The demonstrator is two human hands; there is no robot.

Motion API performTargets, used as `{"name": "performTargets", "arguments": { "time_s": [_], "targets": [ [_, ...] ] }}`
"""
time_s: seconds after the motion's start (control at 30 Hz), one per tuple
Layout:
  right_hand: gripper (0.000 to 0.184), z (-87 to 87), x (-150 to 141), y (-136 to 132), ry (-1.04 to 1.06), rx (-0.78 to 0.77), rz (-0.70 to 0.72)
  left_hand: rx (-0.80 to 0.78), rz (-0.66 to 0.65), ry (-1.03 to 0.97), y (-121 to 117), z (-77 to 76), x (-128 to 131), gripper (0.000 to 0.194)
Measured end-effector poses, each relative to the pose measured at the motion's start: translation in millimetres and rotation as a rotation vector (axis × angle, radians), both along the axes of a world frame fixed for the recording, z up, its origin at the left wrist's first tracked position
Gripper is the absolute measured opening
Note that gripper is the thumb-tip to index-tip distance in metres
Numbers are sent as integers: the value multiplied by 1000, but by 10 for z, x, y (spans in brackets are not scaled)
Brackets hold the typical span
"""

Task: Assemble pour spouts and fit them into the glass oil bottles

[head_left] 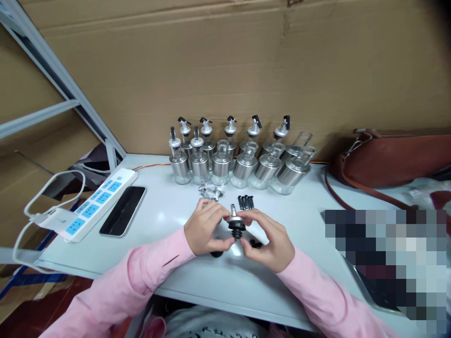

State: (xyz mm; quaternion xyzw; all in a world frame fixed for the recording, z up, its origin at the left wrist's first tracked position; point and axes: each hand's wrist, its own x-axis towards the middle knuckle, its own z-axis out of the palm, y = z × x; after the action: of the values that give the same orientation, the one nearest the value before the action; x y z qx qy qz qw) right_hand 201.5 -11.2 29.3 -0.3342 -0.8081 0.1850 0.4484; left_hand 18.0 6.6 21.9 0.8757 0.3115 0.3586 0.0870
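Observation:
Between my two hands, above the front of the table, is a pourer spout (236,223) with a silver top and a ribbed black stopper, held upright. My left hand (207,227) pinches it from the left, thumb low and fingers at the metal collar. From the other side my right hand (269,239) grips it with thumb and fingertips. Just beyond lie loose silver spouts (211,191) and a row of small black flip caps (245,202). Some small black parts (255,243) show behind my right hand, and a dark round piece (216,254) is partly covered by my left.
Two rows of glass bottles with steel sleeves (221,166) stand at the back, several topped with pourers. On the left are a power strip (102,199) and a phone (123,211). A brown bag (394,157) rests at right, near a pixelated area. Cardboard (225,70) stands behind.

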Motion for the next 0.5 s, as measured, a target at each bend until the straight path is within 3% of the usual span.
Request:
{"name": "performTargets", "arguments": {
  "time_s": [0.27,0.5],
  "targets": [
    [46,-74,0,-15,-1,-24,9,28,-12,17,-4,1,-9,23],
    [38,-79,5,-19,-5,-14,-2,24,1,38,-5,0,-4,26]
  ]
}}
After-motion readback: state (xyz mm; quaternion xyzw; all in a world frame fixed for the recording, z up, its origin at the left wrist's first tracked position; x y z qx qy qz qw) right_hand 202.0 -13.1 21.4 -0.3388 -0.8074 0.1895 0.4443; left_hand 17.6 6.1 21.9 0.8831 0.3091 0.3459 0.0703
